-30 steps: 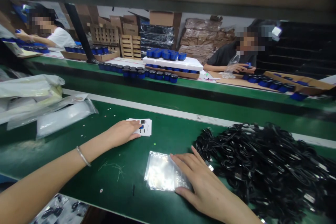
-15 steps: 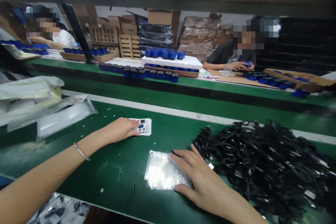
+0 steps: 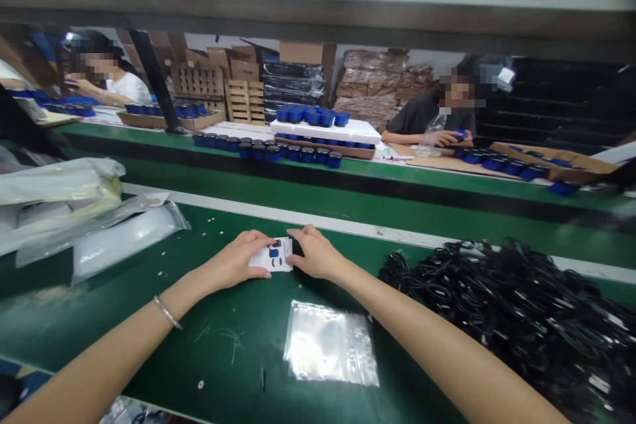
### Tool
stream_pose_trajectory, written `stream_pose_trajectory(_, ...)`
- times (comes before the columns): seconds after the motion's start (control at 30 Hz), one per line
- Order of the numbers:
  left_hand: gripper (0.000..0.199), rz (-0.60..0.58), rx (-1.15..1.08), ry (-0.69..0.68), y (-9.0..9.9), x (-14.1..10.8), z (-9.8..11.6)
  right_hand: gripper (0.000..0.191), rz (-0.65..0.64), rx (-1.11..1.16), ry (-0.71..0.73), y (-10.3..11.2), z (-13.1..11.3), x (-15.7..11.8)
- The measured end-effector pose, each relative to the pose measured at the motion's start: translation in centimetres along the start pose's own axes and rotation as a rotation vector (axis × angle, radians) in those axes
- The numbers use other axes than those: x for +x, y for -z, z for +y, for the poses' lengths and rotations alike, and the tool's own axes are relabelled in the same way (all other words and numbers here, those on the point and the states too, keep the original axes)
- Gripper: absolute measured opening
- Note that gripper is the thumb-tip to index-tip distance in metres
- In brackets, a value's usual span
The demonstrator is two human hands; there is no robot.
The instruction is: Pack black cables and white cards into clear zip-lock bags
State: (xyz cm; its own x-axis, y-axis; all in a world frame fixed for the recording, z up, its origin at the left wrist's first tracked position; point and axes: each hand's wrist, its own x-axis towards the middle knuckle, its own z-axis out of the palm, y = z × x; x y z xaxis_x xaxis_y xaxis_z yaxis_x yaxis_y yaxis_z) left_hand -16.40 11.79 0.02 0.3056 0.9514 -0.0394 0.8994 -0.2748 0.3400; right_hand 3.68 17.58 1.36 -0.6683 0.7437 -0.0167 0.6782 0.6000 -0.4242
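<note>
A small stack of white printed cards (image 3: pixel 275 256) lies on the green table, with black and blue pictures on top. My left hand (image 3: pixel 244 257) grips the stack's left side, fingers along the top edge and thumb at the bottom edge. At its right edge is my right hand (image 3: pixel 313 253), closed on the cards between fingers and thumb. Nearer to me lies a pile of clear plastic bags (image 3: pixel 330 344), below my right forearm, untouched by either hand.
Black cables (image 3: pixel 517 318) are heaped at the right. Filled plastic bags (image 3: pixel 124 232) lie at the left. Beyond a white strip, blue jars (image 3: pixel 307 155) line a raised ledge. Two people (image 3: pixel 124 83) (image 3: pixel 420 112) sit across, and a shelf edge (image 3: pixel 318 20) spans the top.
My right hand has left the clear bags and moved up and left to the cards. My left hand has stayed at the stack. The view has tilted slightly upward.
</note>
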Motion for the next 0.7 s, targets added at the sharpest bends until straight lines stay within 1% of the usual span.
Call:
stream_pose_trajectory(0.07, 0.055, 0.035, -0.042, 0.022, -0.3, -0.1, -0.1, 0.03, -0.029, -0.038, -0.011, -0.2, -0.3, 1.2)
stream_pose_trajectory(0.13, 0.06, 0.067, -0.085, 0.044, -0.5, -0.1, -0.3, 0.029, -0.054, -0.064, -0.026, -0.4, -0.5, 1.9)
stream_pose_trajectory(0.3, 0.069, 0.123, -0.185, 0.073, -0.7, -0.1, -0.8, 0.03, -0.066, -0.092, -0.083, -0.6, -1.2, 2.4)
stream_pose_trajectory(0.4, 0.07, 0.135, -0.242, 0.071, -0.9, -0.1, -0.9, 0.03, -0.119, -0.085, -0.136, -0.1, -1.7, 3.0)
stream_pose_trajectory(0.5, 0.068, 0.134, -0.301, 0.064, -1.0, -0.2, -1.0, 0.028, -0.217, -0.028, -0.196, 0.7, -1.7, 4.0)
stream_pose_trajectory(0.57, 0.068, 0.145, -0.339, 0.067, -1.1, -0.2, -1.0, 0.028, -0.267, 0.039, -0.211, 0.8, -1.4, 4.6)
stream_pose_trajectory(0.63, 0.071, 0.182, -0.377, 0.086, -1.3, -0.2, -1.0, 0.028, -0.282, 0.117, -0.203, 0.6, -1.0, 4.7)
stream_pose_trajectory(0.7, 0.083, 0.253, -0.417, 0.127, -1.4, -0.3, -1.0, 0.028, -0.243, 0.193, -0.185, 0.0, -0.8, 4.5)
